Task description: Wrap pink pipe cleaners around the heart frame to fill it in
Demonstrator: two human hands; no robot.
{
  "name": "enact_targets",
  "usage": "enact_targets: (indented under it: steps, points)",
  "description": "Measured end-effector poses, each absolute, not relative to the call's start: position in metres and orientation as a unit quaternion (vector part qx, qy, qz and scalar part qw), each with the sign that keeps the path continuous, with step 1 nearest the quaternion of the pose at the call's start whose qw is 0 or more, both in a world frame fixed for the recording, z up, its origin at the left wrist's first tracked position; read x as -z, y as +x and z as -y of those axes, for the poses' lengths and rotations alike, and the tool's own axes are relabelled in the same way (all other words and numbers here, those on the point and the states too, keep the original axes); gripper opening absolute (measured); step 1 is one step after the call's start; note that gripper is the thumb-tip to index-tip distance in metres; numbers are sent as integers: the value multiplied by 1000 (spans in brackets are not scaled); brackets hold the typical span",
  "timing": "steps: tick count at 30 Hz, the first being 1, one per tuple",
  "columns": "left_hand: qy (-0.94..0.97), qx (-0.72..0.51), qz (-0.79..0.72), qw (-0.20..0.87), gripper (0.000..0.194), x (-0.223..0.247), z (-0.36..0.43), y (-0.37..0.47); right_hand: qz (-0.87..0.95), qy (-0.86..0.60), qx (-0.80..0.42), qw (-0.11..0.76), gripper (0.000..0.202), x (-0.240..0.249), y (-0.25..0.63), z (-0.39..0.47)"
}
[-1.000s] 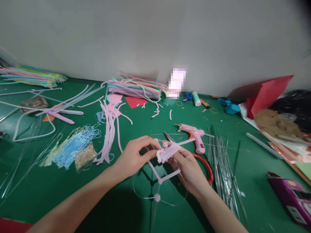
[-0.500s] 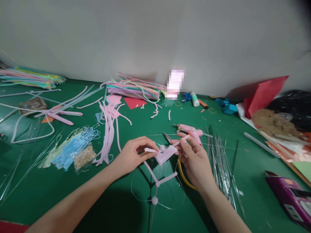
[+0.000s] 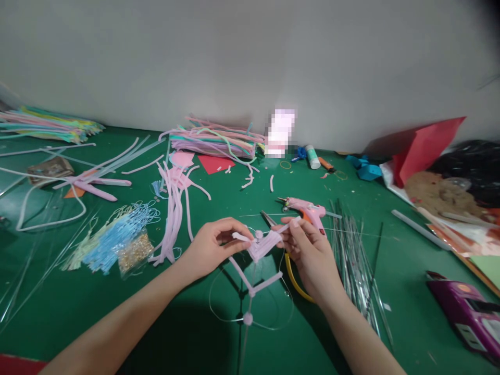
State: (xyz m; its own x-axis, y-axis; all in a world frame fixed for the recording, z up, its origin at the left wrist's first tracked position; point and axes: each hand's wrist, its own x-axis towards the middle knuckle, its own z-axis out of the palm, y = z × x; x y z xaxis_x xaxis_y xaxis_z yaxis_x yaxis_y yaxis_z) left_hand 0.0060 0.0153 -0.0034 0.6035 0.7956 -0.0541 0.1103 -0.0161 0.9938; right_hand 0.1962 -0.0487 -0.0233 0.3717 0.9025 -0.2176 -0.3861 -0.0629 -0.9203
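Note:
Between my two hands is a V-shaped bundle of lilac pipe cleaners on a thin upright stem. My left hand pinches the bundle's left end between thumb and fingers. On the other side my right hand pinches its right end, where a strip sticks out past the fingertips. Below hangs a second, thinner lilac V, and under that a small lilac ball with a thin clear wire loop around it. Yellow-handled pliers lie partly hidden behind my right hand.
A pink glue gun and silver wires lie to the right. Lilac pipe cleaners, blue tassels and a bag of gold beads lie left. A purple device sits at the right edge.
The bundle and both hands have shifted very slightly left in view. The wire loop by the lower ball has swung a little. Both hands keep their pinch.

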Motion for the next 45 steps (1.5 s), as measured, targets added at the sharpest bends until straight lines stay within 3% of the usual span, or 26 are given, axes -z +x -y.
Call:
enact_targets:
  steps: [7, 12, 17, 22, 28, 34, 41, 45]
  points:
    - [560, -309, -355, 682, 36, 6, -14, 6, 199, -497, -566, 627, 25, 24, 197, 47]
    - [413, -303, -319, 797, 28, 10, -14, 11, 186, -441, -636, 606, 23, 21, 191, 49]
    - [246, -291, -269, 885, 38, 16, -9, 24, 241, -429, -629, 602, 17, 17, 183, 52]
    - [206, -317, -288, 880, 27, 26, -3, 35, 284, -447, -590, 610, 14, 19, 181, 55]
    - [393, -275, -375, 793, 13, 29, -6, 24, 365, -478, -513, 613, 12, 20, 179, 61]
    - [377, -249, -414, 790, 8, 11, -15, 11, 400, -521, -450, 605, 9, 15, 179, 63]
    - [339, -248, -361, 833, 21, 13, -24, 3, 396, -539, -428, 608, 9, 14, 181, 63]
    - [341, -212, -324, 857, 48, 10, -28, -5, 396, -557, -411, 603, 7, 15, 183, 63]
